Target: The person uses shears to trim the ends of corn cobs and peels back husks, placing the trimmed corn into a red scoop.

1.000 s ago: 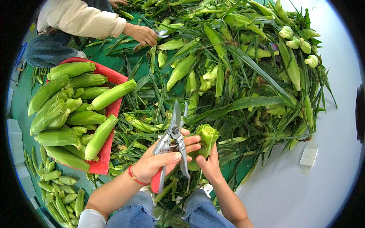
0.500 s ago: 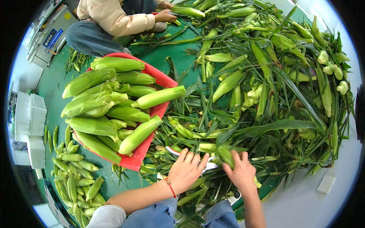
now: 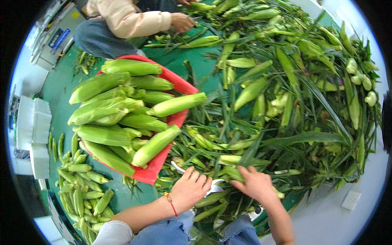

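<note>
My left hand (image 3: 190,188) is closed around pruning shears with a red and white handle and a pale metal blade (image 3: 216,187) that sticks out beside the fingers. The grip itself is mostly hidden under the hand. To its right, my right hand (image 3: 256,184) grips a green ear of corn in its husk (image 3: 233,173), tilted among stalks and leaves. The blade lies just left of that ear, with a small gap between them. Husk scraps and cut leaves spread beneath both hands.
A red basket (image 3: 147,175) heaped with husked-on corn ears stands left of centre. More ears (image 3: 83,192) are piled at lower left. A large heap of leafy corn (image 3: 302,94) fills the right. Across from me, another person's hand (image 3: 182,22) holds a bladed tool.
My left hand has drawn left and nearer with the shears. The ear in my right hand has tipped flatter. The other person's hand has moved away from the ear it was at.
</note>
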Available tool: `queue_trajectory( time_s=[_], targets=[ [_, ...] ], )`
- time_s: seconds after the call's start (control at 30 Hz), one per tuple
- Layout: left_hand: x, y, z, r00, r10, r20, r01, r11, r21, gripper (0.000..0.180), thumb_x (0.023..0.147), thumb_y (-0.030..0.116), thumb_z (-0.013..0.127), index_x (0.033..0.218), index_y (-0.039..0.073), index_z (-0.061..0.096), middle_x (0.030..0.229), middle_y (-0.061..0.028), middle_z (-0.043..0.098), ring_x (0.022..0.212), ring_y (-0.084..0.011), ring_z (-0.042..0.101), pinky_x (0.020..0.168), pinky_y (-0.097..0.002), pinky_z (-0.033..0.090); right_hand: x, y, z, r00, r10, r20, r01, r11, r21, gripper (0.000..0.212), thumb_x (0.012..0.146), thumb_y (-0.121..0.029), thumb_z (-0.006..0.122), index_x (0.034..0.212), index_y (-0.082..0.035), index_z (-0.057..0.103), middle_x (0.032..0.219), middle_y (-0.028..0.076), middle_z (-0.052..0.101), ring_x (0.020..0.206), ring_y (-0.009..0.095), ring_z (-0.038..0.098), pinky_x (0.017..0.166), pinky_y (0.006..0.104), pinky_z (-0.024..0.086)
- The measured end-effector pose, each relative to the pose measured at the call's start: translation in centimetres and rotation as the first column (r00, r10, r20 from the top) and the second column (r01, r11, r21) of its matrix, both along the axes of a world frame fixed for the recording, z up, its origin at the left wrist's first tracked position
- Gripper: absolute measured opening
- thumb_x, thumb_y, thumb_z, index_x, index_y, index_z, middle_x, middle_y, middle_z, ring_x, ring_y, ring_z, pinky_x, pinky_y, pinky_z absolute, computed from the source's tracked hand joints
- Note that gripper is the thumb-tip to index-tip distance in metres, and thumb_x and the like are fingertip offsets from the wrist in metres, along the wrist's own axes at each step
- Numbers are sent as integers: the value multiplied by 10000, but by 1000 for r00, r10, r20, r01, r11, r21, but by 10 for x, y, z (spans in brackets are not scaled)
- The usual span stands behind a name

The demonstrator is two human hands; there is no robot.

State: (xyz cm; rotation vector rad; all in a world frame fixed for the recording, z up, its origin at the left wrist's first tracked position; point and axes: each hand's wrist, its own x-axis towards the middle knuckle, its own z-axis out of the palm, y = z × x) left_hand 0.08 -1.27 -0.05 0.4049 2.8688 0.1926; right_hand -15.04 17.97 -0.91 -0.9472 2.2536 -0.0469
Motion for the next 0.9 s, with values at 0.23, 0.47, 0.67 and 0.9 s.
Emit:
queue_trajectory(
  time_s=[0.23,0.47,0.67,0.9],
  targets=[
    [1,-23,-9,804,382,456,-574,297,763,823,709,438,794,1264,13,359,1109,-146,516,1056,-263,521,931,-350,411,9,-9,8,511,-341,789,811,494,-312,555,959,-411,452,1359,-41,343,1328,182,464,1195,275,493,967,385,409],
    [-17,-76,20,690,692,212,-632,434,642,683,683,286,812,1188,7,445,1024,-157,542,972,-257,556,859,-357,458,-23,-56,-37,974,-122,194,225,665,-712,543,961,-361,435,1411,-67,356,1439,190,332,1376,373,227,1127,472,165],
    [-19,-126,-9,770,513,-378,-630,702,-331,390,703,99,630,1070,56,504,929,-108,509,880,-280,506,767,-388,388,-62,-15,-103,979,-133,-155,142,989,43,554,935,-571,334,1396,-271,400,1540,129,156,1367,425,221,1026,711,146],
    [-19,-125,-13,764,528,-372,-640,695,-327,530,634,83,688,1121,38,483,1049,-119,517,987,-281,495,855,-391,376,44,75,-133,942,-333,-40,335,942,32,597,931,-556,350,1435,-237,322,1536,152,142,1364,442,211,1028,683,211]
  ],
)
